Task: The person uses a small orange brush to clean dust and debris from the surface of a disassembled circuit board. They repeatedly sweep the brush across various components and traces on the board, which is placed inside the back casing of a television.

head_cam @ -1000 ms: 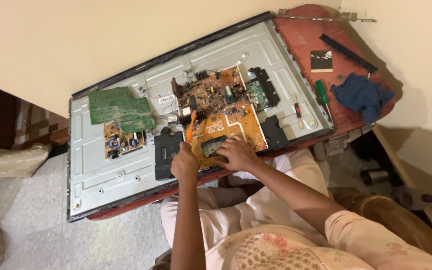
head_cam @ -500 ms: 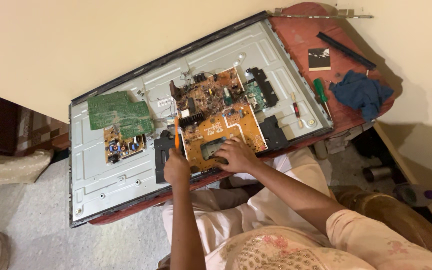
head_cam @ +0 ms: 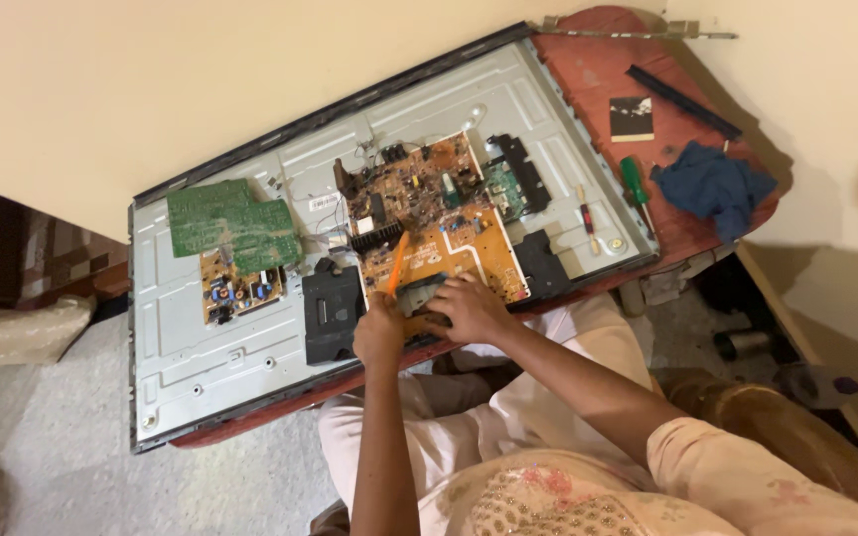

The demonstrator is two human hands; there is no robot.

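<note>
Hands at work on the brown circuit board (head_cam: 439,223) of an opened flat-screen panel (head_cam: 250,328).
Left hand (head_cam: 379,333) is closed around an orange-handled tool (head_cam: 397,263), tip up over the board's lower half; right hand (head_cam: 469,308) lies spread, fingers pressing the board's near edge. A green board (head_cam: 230,218) sits well to the left; a green screwdriver (head_cam: 634,184) and blue cloth (head_cam: 712,184) lie on the red worktop (head_cam: 598,74).

Matt grey sheet-metal panel (head_cam: 250,347), rough orange-brown circuit board (head_cam: 439,213), soft blue cloth (head_cam: 712,189), worn red tabletop (head_cam: 608,74).

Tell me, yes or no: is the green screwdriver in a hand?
No: the green screwdriver lies on the red table, beside the blue cloth.
</note>
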